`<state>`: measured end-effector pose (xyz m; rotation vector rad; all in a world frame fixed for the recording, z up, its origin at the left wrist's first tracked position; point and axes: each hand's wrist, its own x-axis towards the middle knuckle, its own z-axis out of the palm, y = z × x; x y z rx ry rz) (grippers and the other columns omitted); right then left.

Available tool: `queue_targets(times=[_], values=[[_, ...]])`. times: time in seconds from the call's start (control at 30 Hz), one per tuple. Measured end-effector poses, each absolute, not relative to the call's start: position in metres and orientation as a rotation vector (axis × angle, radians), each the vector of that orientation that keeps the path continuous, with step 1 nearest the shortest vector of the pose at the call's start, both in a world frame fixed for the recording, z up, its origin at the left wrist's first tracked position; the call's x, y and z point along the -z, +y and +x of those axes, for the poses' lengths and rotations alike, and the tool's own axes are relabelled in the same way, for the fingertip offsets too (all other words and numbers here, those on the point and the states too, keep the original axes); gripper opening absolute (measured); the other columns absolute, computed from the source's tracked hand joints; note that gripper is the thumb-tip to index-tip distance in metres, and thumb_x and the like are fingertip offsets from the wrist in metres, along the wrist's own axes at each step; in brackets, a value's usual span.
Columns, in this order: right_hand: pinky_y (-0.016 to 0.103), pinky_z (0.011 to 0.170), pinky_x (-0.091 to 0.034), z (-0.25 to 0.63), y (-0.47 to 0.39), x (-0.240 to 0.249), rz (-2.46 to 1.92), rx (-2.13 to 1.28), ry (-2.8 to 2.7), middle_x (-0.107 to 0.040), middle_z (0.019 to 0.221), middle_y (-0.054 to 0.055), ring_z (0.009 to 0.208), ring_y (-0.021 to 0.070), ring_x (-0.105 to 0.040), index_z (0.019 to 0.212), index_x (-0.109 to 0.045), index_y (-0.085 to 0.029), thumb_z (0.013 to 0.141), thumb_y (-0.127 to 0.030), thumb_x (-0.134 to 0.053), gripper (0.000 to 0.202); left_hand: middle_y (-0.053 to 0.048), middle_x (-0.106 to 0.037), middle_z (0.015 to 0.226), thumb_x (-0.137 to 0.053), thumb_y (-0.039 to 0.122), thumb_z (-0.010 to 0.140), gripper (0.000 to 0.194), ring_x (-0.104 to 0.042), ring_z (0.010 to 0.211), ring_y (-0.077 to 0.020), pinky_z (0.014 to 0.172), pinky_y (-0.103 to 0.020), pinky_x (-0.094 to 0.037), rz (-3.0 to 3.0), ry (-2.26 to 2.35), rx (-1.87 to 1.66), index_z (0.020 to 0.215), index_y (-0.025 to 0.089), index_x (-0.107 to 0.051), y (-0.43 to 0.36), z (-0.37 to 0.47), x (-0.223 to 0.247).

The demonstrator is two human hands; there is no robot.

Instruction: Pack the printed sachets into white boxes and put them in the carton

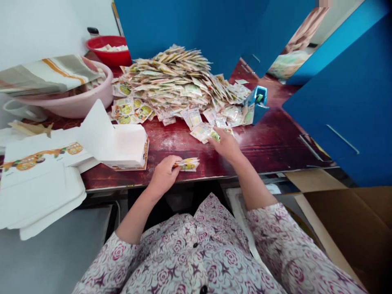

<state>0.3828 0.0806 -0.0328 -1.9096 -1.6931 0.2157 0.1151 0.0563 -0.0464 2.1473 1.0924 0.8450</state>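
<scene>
My left hand (165, 173) is closed on a small stack of printed sachets (189, 164) at the table's front edge. To its right, my right hand (226, 143) reaches to the near side of a big heap of sachets (180, 81), its fingers closed on a sachet (214, 135); the fingertips are partly hidden. Left of my left hand stands an open white carton (130, 143) with its lid up and orange prints on its side. Several yellow-green printed sachets (124, 109) lie flat at the heap's left side.
Flat white cartons (39, 192) are piled at the left, overhanging the table (165, 143). Behind them are a pink basin (67, 102) with a striped cloth and a red basin (113, 57). A blue holder (259, 102) stands right of the heap. Blue panels (346, 110) and a cardboard box (352, 220) flank the right.
</scene>
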Motion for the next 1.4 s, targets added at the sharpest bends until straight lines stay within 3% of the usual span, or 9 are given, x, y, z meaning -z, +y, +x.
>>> queue_targets(times=[0.2,0.43,0.57,0.8,0.93,1.07,1.17,1.3,1.4], values=[[0.046,0.095,-0.048,0.398,0.087,0.036,-2.303,-0.059,-1.779,-0.069,0.12,0.023,0.109,0.0355,-0.065,0.14,-0.057,-0.009,0.092,-0.02,-0.051,0.05,-0.007,-0.073,0.114,-0.057,0.015,0.088,0.027,-0.068,0.106,-0.0214,0.095,-0.039,-0.054,2.169,1.097,-0.834,0.114,0.021,-0.062,0.054,0.112,0.05],[0.04,0.087,-0.051,0.396,0.058,0.038,-1.897,-0.111,-1.419,-0.073,0.091,0.012,0.091,0.0274,-0.067,0.086,-0.074,-0.017,0.092,-0.038,-0.054,0.029,-0.007,-0.073,0.118,-0.062,0.021,0.088,0.032,-0.069,0.106,-0.0219,0.096,-0.038,-0.054,2.118,1.127,-0.807,0.12,0.022,-0.062,0.054,0.112,0.047],[0.036,0.088,-0.053,0.359,0.049,0.042,-1.51,-0.464,-1.263,-0.074,0.097,0.005,0.091,0.0214,-0.067,0.096,-0.073,-0.02,0.086,-0.043,-0.06,0.028,-0.005,-0.075,0.104,-0.063,0.021,0.088,0.02,-0.07,0.096,-0.0207,0.091,-0.039,-0.056,2.13,1.081,-0.804,0.108,0.022,-0.066,0.054,0.111,0.046],[0.034,0.086,-0.057,0.325,0.036,0.033,-1.298,-1.157,-1.563,-0.077,0.097,0.003,0.091,0.0204,-0.07,0.096,-0.077,-0.021,0.09,-0.051,-0.056,0.037,-0.014,-0.057,0.144,-0.062,0.022,0.086,0.008,-0.055,0.132,-0.0277,0.107,-0.048,-0.048,2.2,1.002,-0.921,0.092,0.02,-0.068,0.055,0.11,0.05],[0.041,0.098,-0.052,0.36,0.043,0.026,-1.65,-0.598,-1.628,-0.075,0.11,0.009,0.106,0.0268,-0.068,0.104,-0.075,-0.018,0.097,-0.048,-0.048,0.041,-0.005,-0.076,0.104,-0.059,0.023,0.087,0.013,-0.072,0.095,-0.0189,0.089,-0.034,-0.057,2.101,0.995,-0.876,0.097,0.022,-0.067,0.053,0.111,0.05],[0.05,0.102,-0.048,0.396,0.052,0.033,-2.21,-0.077,-1.662,-0.065,0.129,0.024,0.119,0.0364,-0.062,0.128,-0.064,-0.009,0.086,-0.027,-0.064,0.046,-0.003,-0.077,0.105,-0.062,0.024,0.086,0.029,-0.073,0.093,-0.0188,0.087,-0.032,-0.057,2.057,1.088,-0.849,0.115,0.023,-0.065,0.052,0.111,0.047],[0.05,0.095,-0.051,0.412,0.052,0.039,-2.383,-0.065,-1.552,-0.073,0.111,0.023,0.103,0.0349,-0.069,0.128,-0.066,-0.01,0.09,-0.015,-0.052,0.041,-0.004,-0.076,0.11,-0.066,0.024,0.084,0.046,-0.073,0.097,-0.0206,0.09,-0.035,-0.057,2.029,1.123,-0.793,0.129,0.024,-0.059,0.053,0.111,0.045],[0.048,0.096,-0.053,0.4,0.048,0.041,-1.998,-0.253,-1.327,-0.076,0.108,0.014,0.1,0.0302,-0.072,0.12,-0.073,-0.015,0.09,-0.02,-0.051,0.038,-0.005,-0.076,0.104,-0.063,0.022,0.086,0.023,-0.072,0.096,-0.021,0.093,-0.038,-0.056,2.142,1.013,-0.775,0.108,0.023,-0.07,0.054,0.111,0.047],[0.04,0.097,-0.055,0.363,0.043,0.036,-1.572,-0.593,-1.453,-0.077,0.109,0.005,0.101,0.0237,-0.072,0.111,-0.077,-0.022,0.089,-0.029,-0.055,0.032,-0.012,-0.066,0.131,-0.062,0.02,0.085,0.019,-0.06,0.126,-0.027,0.109,-0.048,-0.047,2.242,0.947,-0.906,0.101,0.02,-0.071,0.055,0.112,0.05]])
